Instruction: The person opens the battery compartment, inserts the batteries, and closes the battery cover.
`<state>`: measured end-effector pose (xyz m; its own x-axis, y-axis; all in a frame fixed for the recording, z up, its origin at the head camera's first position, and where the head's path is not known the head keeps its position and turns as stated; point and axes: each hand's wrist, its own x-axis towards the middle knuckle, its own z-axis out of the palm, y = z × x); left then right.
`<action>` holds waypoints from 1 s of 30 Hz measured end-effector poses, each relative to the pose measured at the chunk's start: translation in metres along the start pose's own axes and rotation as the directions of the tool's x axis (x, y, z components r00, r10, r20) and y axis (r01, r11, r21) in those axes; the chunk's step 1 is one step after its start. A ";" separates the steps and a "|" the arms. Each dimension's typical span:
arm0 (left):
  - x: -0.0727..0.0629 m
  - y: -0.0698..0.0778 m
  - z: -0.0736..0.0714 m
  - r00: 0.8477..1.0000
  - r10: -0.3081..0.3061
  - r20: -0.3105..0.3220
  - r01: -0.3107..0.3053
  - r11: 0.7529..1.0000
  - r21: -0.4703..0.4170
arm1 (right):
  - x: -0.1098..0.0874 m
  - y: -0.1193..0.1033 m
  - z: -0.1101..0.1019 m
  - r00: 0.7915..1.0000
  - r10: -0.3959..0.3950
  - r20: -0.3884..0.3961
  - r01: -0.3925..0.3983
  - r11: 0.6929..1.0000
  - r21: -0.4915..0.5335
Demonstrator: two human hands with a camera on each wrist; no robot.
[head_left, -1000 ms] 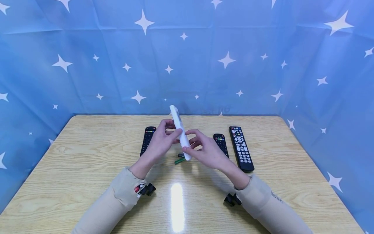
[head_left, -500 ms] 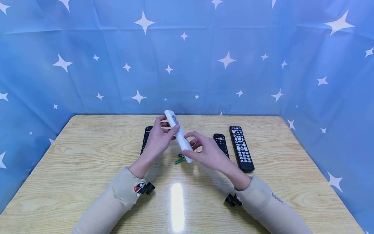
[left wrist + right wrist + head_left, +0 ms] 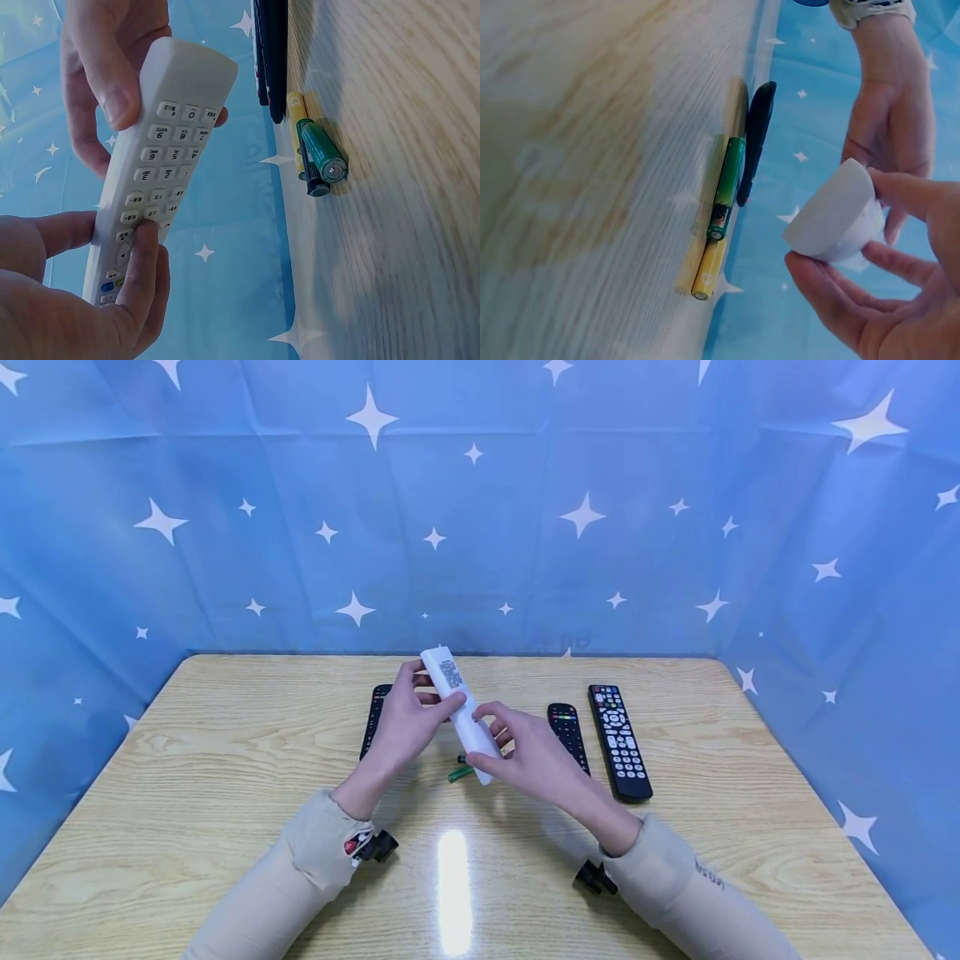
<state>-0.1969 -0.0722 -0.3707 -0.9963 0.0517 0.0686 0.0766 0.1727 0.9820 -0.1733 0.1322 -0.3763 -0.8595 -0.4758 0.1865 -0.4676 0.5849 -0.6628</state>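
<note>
Both hands hold a white remote control (image 3: 472, 732) tilted above the table, its back with a printed label turned up toward the head camera. My left hand (image 3: 405, 718) grips the far part, thumb lying over the back. Around the near end, my right hand (image 3: 534, 758) pinches with thumb and fingers. The button side of the white remote control (image 3: 161, 154) shows in the left wrist view. Under it on the table lie a green battery (image 3: 324, 152), a black battery (image 3: 310, 161) and a yellow battery (image 3: 708, 271), close together.
A black remote control (image 3: 372, 720) lies partly hidden behind my left hand. Right of my right hand are a small black remote (image 3: 567, 735) and a larger black remote with white buttons (image 3: 621, 743). A blue star-patterned curtain (image 3: 480, 568) stands behind the wooden table (image 3: 225, 760).
The white remote control has rolled from edge-on to show its labelled back, and its far end has shifted left and slightly down. Both hands keep their hold with small finger shifts.
</note>
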 end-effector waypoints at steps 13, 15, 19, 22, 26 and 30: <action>-0.002 -0.001 0.004 1.000 -0.015 -0.024 0.014 0.999 -0.052 | 0.001 0.002 -0.001 0.999 -0.045 -0.019 0.045 0.998 -0.045; -0.001 -0.001 0.005 1.000 -0.014 -0.022 0.012 0.998 -0.063 | 0.001 0.003 -0.001 0.998 -0.051 -0.021 0.050 0.997 -0.052; 0.000 0.001 0.005 1.000 -0.006 -0.018 0.004 0.997 -0.079 | 0.001 0.003 -0.001 0.997 -0.066 -0.029 0.064 0.996 -0.063; -0.001 0.002 0.005 1.000 0.003 -0.019 -0.005 0.997 -0.073 | 0.001 0.003 -0.001 0.997 -0.070 -0.037 0.068 0.996 -0.058; -0.002 0.003 0.006 1.000 0.013 -0.025 -0.015 0.998 -0.061 | 0.001 0.004 -0.001 0.997 -0.058 -0.046 0.056 0.997 -0.050; -0.002 0.002 0.006 0.999 0.027 -0.035 -0.029 0.998 -0.058 | 0.000 0.004 -0.002 0.999 -0.031 -0.044 0.030 0.999 -0.042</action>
<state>-0.1941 -0.0658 -0.3696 -0.9946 0.0221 0.1014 0.1032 0.1135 0.9882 -0.1756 0.1356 -0.3775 -0.8526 -0.4648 0.2388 -0.5011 0.5977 -0.6258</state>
